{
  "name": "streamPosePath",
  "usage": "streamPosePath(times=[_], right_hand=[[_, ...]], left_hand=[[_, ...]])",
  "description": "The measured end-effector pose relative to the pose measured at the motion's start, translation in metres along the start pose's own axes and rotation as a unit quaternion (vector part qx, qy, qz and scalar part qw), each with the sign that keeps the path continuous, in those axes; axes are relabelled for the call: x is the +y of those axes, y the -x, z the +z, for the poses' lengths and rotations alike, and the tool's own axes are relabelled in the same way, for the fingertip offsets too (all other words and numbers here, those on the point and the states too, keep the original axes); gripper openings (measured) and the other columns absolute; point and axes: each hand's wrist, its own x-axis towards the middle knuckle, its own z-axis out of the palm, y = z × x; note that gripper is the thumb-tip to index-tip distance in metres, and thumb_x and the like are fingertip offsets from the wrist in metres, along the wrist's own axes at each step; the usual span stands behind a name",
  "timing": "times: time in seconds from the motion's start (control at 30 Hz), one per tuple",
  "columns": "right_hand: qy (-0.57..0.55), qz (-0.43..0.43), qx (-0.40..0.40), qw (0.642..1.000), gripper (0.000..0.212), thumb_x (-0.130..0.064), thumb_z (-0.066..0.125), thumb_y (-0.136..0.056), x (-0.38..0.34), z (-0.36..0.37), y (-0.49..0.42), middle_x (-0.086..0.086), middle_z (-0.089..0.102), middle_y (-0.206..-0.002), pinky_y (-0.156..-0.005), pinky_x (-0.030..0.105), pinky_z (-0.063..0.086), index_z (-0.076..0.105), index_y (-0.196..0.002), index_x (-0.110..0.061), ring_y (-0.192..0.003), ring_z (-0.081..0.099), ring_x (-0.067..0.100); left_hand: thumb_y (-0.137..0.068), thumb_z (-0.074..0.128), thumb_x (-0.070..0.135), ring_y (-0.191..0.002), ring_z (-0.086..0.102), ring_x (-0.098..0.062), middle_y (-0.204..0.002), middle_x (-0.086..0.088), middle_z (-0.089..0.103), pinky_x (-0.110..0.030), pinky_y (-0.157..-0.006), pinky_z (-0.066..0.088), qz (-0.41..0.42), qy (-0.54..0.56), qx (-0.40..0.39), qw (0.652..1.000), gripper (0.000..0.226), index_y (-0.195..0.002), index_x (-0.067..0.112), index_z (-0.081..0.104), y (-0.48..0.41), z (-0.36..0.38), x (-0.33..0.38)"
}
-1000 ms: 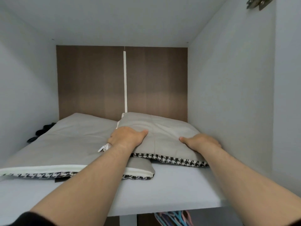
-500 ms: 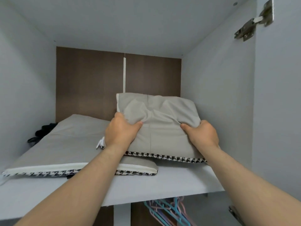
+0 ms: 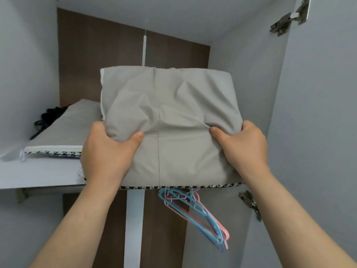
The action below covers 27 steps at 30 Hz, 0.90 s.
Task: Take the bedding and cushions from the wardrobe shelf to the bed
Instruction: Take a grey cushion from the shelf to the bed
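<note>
A beige cushion (image 3: 173, 105) with a black-and-white houndstooth bottom edge is tilted up in front of me, lifted off the white wardrobe shelf (image 3: 38, 171). My left hand (image 3: 108, 153) grips its lower left part, thumb on the front. On the lower right side my right hand (image 3: 243, 146) holds it the same way. A second beige cushion (image 3: 63, 130) with a white zip edge lies flat on the shelf at the left, partly hidden behind the held one.
A dark strap or bag (image 3: 48, 117) lies at the shelf's back left. Blue and pink plastic hangers (image 3: 199, 211) hang below the shelf. The open wardrobe door with metal hinges (image 3: 289, 18) stands close on the right.
Both hands have pulled the right cushion up and out toward me, from lying flat on the shelf to held past its front edge. The view has dropped lower.
</note>
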Motion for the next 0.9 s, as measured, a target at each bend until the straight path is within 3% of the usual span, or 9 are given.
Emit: streamPosePath(times=[0.17,0.33,0.53,0.7,0.9], right_hand=[[-0.029,0.032,-0.021,0.999,0.042,-0.059,0.070,-0.065,0.020,-0.037,0.064,0.000,0.064,-0.081,-0.070,0.040,0.048,0.051,-0.074,-0.023,-0.084,0.060,0.031],[-0.052,0.061,-0.056,0.995,0.039,-0.057,0.070,-0.067,0.040,-0.091,0.126,-0.011,0.059,-0.074,-0.066,0.037,0.046,0.052,-0.076,-0.024,-0.078,0.059,0.023],[-0.048,0.095,-0.079,0.991,0.041,-0.058,0.070,-0.067,0.055,-0.162,0.196,-0.010,0.059,-0.074,-0.065,0.036,0.044,0.052,-0.076,-0.022,-0.076,0.057,0.024],[-0.048,0.130,-0.096,0.986,0.039,-0.055,0.070,-0.068,0.051,-0.219,0.256,-0.009,0.061,-0.072,-0.068,0.038,0.049,0.053,-0.077,-0.021,-0.073,0.058,0.020],[-0.036,0.150,-0.089,0.984,0.038,-0.056,0.069,-0.068,0.037,-0.263,0.302,-0.009,0.062,-0.073,-0.069,0.038,0.050,0.053,-0.077,-0.023,-0.073,0.059,0.018]], left_hand=[[-0.065,0.081,0.045,-0.079,0.052,-0.023,-0.078,0.015,0.048,-0.034,-0.067,0.039,-0.007,0.019,-0.014,1.000,0.051,-0.093,0.018,0.048,0.062,-0.043,0.003],[-0.063,0.083,0.039,-0.079,0.055,-0.026,-0.078,0.014,0.050,-0.036,-0.068,0.042,-0.034,0.003,-0.016,0.999,0.050,-0.092,0.017,0.049,0.133,-0.083,0.014],[-0.066,0.082,0.036,-0.080,0.054,-0.024,-0.078,0.016,0.050,-0.034,-0.068,0.039,-0.041,-0.022,-0.050,0.998,0.046,-0.090,0.018,0.049,0.209,-0.136,0.039],[-0.067,0.081,0.039,-0.083,0.056,-0.024,-0.083,0.014,0.053,-0.038,-0.071,0.045,-0.056,-0.043,-0.086,0.994,0.045,-0.094,0.019,0.050,0.255,-0.191,0.059],[-0.067,0.083,0.035,-0.082,0.054,-0.024,-0.081,0.014,0.051,-0.037,-0.070,0.040,-0.052,-0.033,-0.104,0.993,0.046,-0.093,0.018,0.049,0.289,-0.233,0.066]])
